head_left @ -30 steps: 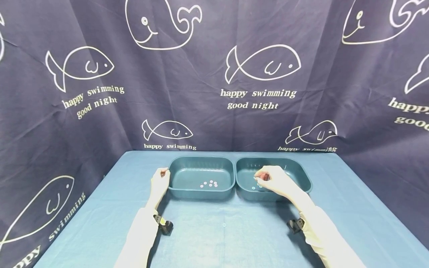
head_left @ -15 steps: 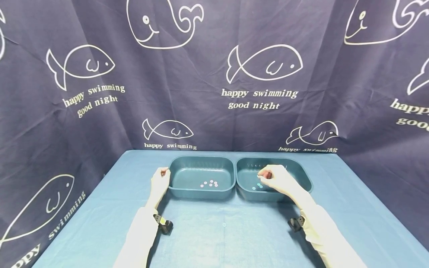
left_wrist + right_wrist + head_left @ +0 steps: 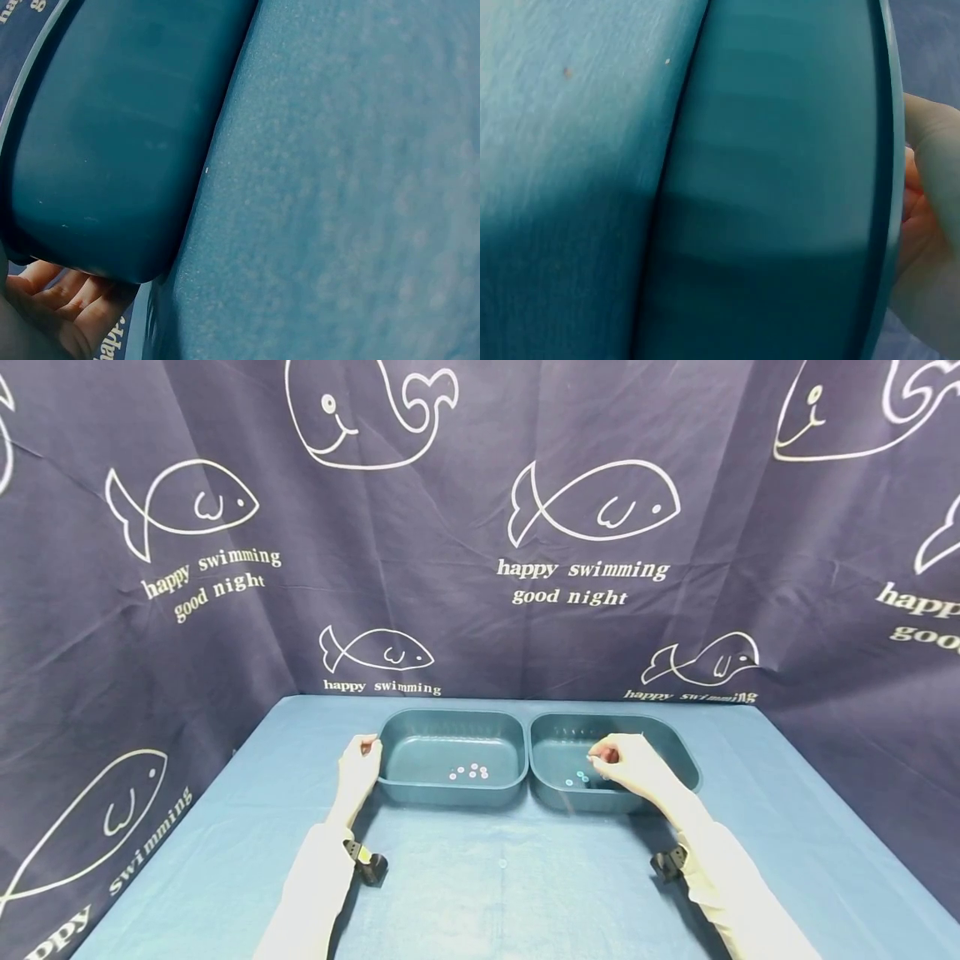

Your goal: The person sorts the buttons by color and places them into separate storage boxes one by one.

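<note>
My left hand (image 3: 359,763) grips the left end of a dark teal plastic bin (image 3: 397,789); in the left wrist view its fingers (image 3: 71,292) curl against the bin's end wall. Several small pinkish-white discs (image 3: 473,767), like buttons or beads, lie in this bin. Over a second teal bin (image 3: 686,752), my right hand (image 3: 628,762) holds thumb and forefinger together. A pale speck shows at those fingertips, too small to tell whether it is a disc. A few small light-blue discs (image 3: 581,774) lie below. The bin wall hides the fingertips in the right wrist view.
The two bins stand side by side on a light-blue tablecloth (image 3: 495,893). Dark fabric (image 3: 480,527) with white fish prints hangs behind and along the sides. A black wrist camera (image 3: 670,863) sits at each forearm, close above the cloth.
My right hand has shifted slightly to the right over the right bin, bringing more of the light-blue discs into sight. The left hand stays at its bin.
</note>
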A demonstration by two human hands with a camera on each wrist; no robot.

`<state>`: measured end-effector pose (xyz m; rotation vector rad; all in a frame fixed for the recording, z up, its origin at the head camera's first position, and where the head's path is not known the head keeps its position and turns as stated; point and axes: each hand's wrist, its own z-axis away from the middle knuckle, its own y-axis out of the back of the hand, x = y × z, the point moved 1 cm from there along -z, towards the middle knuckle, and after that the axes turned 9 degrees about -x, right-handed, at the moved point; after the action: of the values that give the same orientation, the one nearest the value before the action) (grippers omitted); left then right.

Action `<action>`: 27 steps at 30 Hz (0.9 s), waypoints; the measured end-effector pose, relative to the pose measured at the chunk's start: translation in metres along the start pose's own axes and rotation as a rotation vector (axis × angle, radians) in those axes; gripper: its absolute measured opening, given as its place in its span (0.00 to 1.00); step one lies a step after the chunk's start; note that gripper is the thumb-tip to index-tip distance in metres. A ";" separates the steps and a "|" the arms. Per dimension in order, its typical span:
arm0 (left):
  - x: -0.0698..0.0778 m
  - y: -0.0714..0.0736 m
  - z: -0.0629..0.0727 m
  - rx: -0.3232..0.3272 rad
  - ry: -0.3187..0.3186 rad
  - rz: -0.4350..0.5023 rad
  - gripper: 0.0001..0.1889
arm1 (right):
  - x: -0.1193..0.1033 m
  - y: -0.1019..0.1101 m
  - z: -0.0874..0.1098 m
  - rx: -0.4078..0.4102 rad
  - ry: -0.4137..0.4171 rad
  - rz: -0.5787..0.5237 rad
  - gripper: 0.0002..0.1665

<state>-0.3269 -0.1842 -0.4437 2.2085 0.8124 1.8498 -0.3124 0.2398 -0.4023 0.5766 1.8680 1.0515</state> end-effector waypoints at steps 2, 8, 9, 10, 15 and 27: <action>0.000 -0.001 0.000 -0.001 0.002 0.002 0.14 | 0.003 0.000 0.001 0.003 -0.008 0.001 0.05; -0.002 -0.002 0.001 -0.008 0.010 0.016 0.14 | 0.009 -0.001 0.003 0.009 -0.032 0.029 0.05; -0.002 -0.002 0.001 -0.009 0.011 0.017 0.14 | 0.010 -0.001 0.003 0.009 -0.038 0.034 0.05; -0.002 -0.002 0.001 -0.011 0.011 0.017 0.14 | 0.011 -0.001 0.003 0.010 -0.048 0.039 0.05; 0.000 -0.001 0.001 -0.014 0.016 0.028 0.14 | 0.013 0.001 0.005 0.012 -0.090 0.060 0.05; 0.000 -0.001 0.001 -0.016 0.020 0.008 0.14 | 0.020 0.010 0.010 -0.011 -0.151 0.072 0.06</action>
<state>-0.3257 -0.1831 -0.4441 2.1902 0.7913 1.8783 -0.3140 0.2637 -0.4058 0.7023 1.7198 1.0346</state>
